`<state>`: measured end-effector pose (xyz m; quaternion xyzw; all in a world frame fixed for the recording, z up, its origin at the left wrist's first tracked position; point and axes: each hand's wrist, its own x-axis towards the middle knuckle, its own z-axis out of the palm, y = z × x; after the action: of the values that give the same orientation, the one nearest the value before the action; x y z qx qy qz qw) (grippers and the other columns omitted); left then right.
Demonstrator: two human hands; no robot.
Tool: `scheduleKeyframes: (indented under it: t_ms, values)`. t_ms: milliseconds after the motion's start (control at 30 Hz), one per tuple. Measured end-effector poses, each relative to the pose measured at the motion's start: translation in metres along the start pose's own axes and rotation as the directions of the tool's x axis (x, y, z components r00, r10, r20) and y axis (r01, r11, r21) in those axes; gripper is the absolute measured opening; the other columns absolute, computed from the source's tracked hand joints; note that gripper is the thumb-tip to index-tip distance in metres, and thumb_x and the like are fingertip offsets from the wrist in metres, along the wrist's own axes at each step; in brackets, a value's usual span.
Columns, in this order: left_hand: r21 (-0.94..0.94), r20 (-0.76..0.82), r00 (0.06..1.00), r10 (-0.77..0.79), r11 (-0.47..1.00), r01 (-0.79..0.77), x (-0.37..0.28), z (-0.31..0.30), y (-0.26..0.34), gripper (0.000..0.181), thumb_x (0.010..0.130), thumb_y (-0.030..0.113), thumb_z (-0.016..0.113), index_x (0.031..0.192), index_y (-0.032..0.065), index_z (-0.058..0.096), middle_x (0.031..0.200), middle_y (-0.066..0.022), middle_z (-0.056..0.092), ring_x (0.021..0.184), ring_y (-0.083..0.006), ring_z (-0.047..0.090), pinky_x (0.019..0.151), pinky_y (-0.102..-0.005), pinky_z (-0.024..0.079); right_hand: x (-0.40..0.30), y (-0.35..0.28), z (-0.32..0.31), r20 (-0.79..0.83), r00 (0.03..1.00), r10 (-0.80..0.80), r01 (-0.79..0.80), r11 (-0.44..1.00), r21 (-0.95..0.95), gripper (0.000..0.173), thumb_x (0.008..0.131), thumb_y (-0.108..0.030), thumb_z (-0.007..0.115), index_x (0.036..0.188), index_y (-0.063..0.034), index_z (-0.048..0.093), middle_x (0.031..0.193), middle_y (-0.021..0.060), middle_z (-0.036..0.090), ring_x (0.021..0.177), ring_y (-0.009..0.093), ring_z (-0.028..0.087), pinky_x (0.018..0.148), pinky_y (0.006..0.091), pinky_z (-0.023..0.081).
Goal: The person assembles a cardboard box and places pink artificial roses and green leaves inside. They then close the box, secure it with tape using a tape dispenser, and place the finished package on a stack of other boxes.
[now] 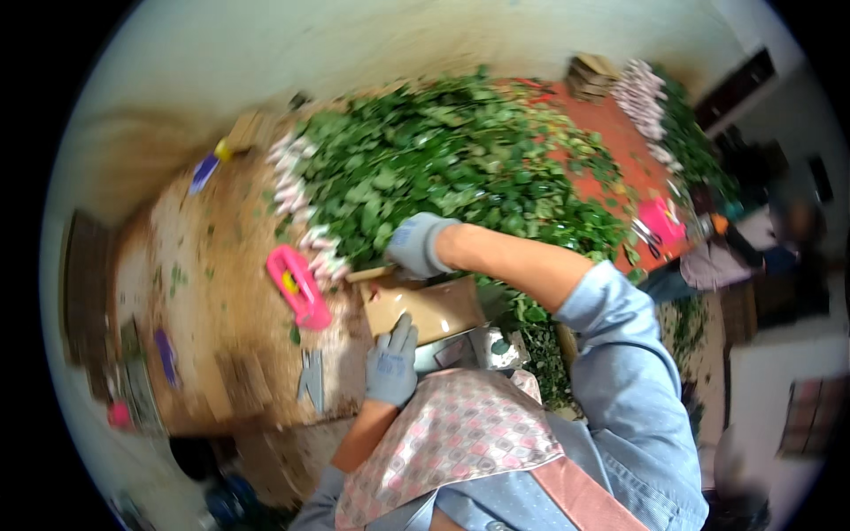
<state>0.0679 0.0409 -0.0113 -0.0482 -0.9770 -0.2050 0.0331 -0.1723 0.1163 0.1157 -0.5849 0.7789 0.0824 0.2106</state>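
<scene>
My left hand [392, 368], in a grey work glove, lies palm down with its fingers on a tan cardboard sheet [425, 308]. At the far edge of this sheet is my right hand [420, 244], also gloved and bent downward; its fingertips are hidden, so its hold cannot be told. Just beyond it spreads a large pile of leafy green stems [425, 159], with pale pink-and-white flower heads [292, 179] along its left side. A pink tape dispenser [300, 292] lies left of the cardboard. Nearer me is a grey angled tool [312, 381].
Flat cardboard pieces [244, 385] lie at the near left, with a purple object [166, 358] beyond. More cardboard [590, 76] and pale flowers [641, 99] occupy the far right. Scissors [647, 237] lie beside a pink object [662, 222]. Another person [720, 259] is at the right.
</scene>
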Motion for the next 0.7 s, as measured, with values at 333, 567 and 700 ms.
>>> scheduleKeyframes:
  t_ms: [333, 567, 700]
  values:
    - [0.042, -0.068, 0.989, -0.131, 0.990, 0.134, -0.014, 0.018, 0.009, 0.046, 0.082, 0.016, 0.059, 0.127, 0.0078, 0.065, 0.147, -0.0021, 0.054, 0.099, -0.0245, 0.054, 0.074, -0.0396, 0.051, 0.019, -0.027, 0.045, 0.351, 0.876, -0.330, 0.444, 0.835, -0.323, 0.019, 0.088, -0.021, 0.063, 0.090, -0.0160, 0.080, 0.085, 0.0068, 0.077, 0.079, 0.030, 0.074, 0.064, 0.0412, 0.057]
    - [-0.012, -0.073, 0.970, -0.233, 0.972, 0.233, -0.011, 0.016, 0.021, 0.043, 0.081, 0.022, 0.065, 0.123, 0.0111, 0.069, 0.128, 0.0022, 0.061, 0.090, -0.0212, 0.053, 0.067, -0.0356, 0.049, 0.031, -0.019, 0.064, 0.415, 0.704, -0.576, 0.688, 0.697, -0.200, 0.017, 0.086, -0.020, 0.062, 0.080, -0.0120, 0.076, 0.076, 0.0062, 0.073, 0.070, 0.030, 0.072, 0.058, 0.0426, 0.054]
    - [-0.004, -0.053, 0.969, -0.240, 0.971, 0.240, -0.009, 0.018, 0.016, 0.040, 0.081, 0.023, 0.066, 0.119, 0.0129, 0.072, 0.125, 0.0032, 0.063, 0.087, -0.0212, 0.054, 0.068, -0.0369, 0.048, 0.043, -0.016, 0.072, 0.472, 0.677, -0.565, 0.679, 0.726, -0.104, 0.022, 0.090, -0.025, 0.060, 0.080, -0.0128, 0.076, 0.075, 0.0052, 0.073, 0.070, 0.029, 0.072, 0.057, 0.0416, 0.055]
